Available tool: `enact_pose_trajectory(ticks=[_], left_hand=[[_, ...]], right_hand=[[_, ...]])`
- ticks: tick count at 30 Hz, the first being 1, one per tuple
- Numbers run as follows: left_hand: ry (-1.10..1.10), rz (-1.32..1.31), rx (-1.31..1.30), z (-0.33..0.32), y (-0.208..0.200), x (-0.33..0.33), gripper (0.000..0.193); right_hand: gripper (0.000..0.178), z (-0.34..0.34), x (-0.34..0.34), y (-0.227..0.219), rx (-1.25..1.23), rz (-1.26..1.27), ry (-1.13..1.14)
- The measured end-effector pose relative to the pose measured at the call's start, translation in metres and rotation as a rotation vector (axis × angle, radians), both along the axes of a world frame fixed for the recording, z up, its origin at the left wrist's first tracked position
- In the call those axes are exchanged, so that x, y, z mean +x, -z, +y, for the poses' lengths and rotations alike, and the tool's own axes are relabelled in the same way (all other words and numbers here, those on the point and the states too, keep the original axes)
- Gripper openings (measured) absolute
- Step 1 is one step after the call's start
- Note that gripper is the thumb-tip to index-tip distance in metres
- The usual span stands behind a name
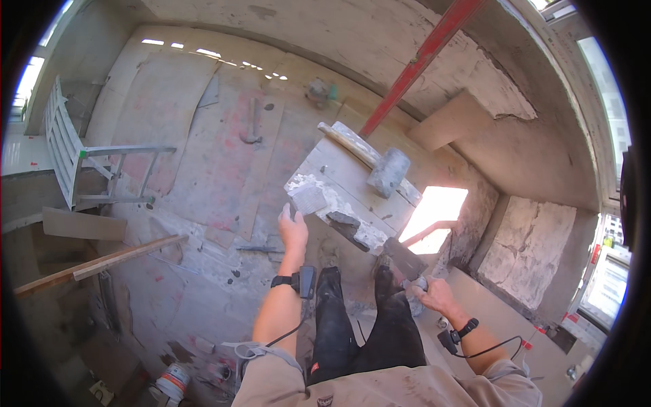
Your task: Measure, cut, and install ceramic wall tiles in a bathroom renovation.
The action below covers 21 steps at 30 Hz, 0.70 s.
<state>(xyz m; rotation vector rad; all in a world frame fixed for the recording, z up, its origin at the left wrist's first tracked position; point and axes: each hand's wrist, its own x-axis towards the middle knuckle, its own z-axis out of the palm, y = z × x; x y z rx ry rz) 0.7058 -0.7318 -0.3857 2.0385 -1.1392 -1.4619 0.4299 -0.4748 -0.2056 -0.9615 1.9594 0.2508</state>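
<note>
Near the board (pixel 341 171), our right hand (pixel 436 296) grips a trowel (pixel 405 259) by its handle, likely keeping the blade clear; left hand (pixel 293 234) at a grey slab (pixel 310 199), can't tell finger grip.

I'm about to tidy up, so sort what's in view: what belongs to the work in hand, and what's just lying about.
Seemingly part of the work:
trowel, in the right hand
grey piece, at the left fingers
pale mortar, on the board
mallet, also there

Seemingly just about:
hammer, on the floor
bucket
planks
ladder
</note>
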Motion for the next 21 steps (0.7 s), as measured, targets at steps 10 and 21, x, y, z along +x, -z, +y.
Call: enact_pose_trajectory(ticks=[10,21], left_hand=[[1.024,-0.325,-0.426,0.039,-0.03,-0.065,0.059],[0.314,0.289,-0.164,0.057,-0.031,-0.067,0.054]], right_hand=[[0.052,-0.04,0.069,0.096,-0.153,-0.289,0.394],[0.046,-0.068,0.086,0.077,-0.299,-0.18,0.214]])
